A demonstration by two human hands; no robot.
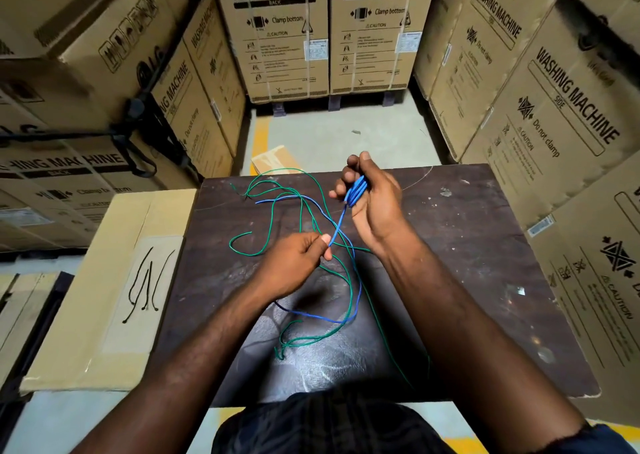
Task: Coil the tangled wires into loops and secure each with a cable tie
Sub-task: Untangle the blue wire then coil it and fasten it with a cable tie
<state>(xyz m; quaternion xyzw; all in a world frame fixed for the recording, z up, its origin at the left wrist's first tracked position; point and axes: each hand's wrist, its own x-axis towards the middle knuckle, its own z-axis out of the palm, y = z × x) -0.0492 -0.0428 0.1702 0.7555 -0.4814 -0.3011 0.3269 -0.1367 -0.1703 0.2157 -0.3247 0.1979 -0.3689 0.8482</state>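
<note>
One dark table (467, 246) carries one blue wire (337, 227) and a tangle of green wires (273, 211) too knotted to count. Two hands show: the left hand (298, 256) and the right hand (370, 197). About four black cable ties (147, 280) lie on one flat cardboard box (86, 315). More than ten washing-machine cartons (287, 38) stand around.

Coiled blue wire (358, 189) in right grip (377, 206); its tail in left grip (294, 259)

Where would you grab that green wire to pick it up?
Best at its loose end on the left of the table, pinched from above, coming from the left. There the green wire curls alone on the flat top. Toward the middle it crosses the blue wire held by the left hand and right hand, so tugging there would likely tighten the tangle.
</note>
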